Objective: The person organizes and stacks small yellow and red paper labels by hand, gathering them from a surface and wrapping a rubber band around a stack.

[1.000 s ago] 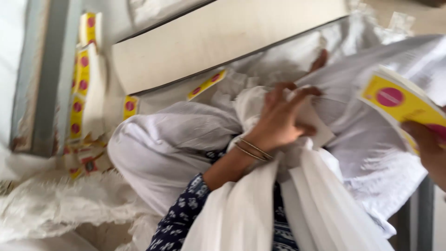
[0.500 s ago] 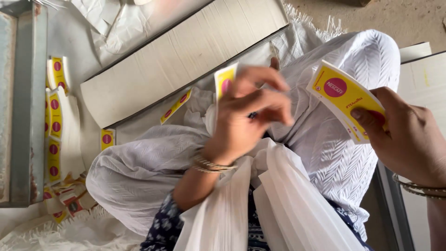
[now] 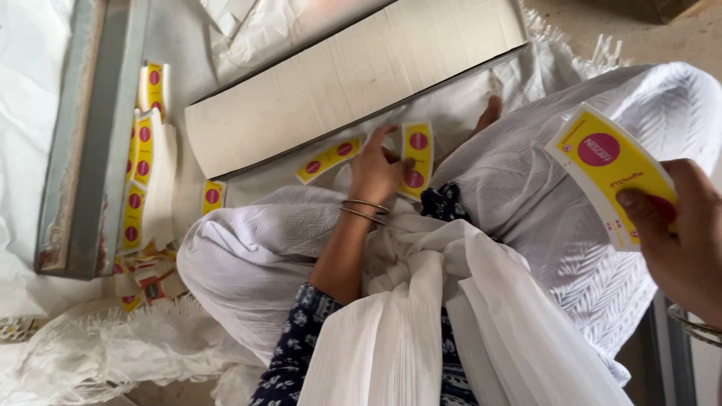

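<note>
Where the grey metal frame [image 3: 94, 143] stands at far left, a row of yellow cut-outs [image 3: 139, 162] is ranged beside it. A long pale board [image 3: 353, 75] is laid above. A yellow strip [image 3: 416, 159] is pinched in the left hand [image 3: 374, 171] over the white-clad lap. A curved yellow cut-out [image 3: 605, 173] is grasped in the right hand [image 3: 681, 240].

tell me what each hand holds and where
Right hand: yellow cutout, pinched at its lower right edge. Left hand: another cutout, gripped near its middle.
</note>
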